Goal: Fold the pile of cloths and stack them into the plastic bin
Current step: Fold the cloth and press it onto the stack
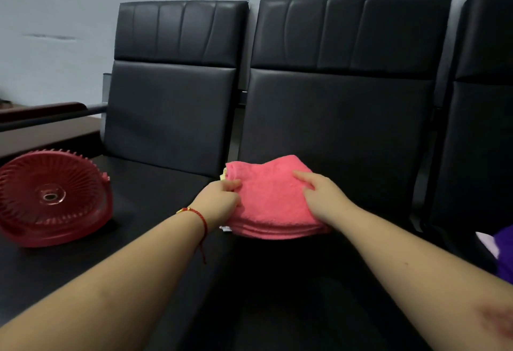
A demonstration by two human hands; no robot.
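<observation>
At the near right edge a purple cloth [503, 253] peeks in. Your left hand [219, 202] curls its fingers around the left edge of the folded pink cloth [270, 206]; your right hand [323, 198] grips its right side, fingers apparently underneath. Left sits the red plastic bin [52, 198], tipped. Black seats [333, 117] stand behind.
</observation>
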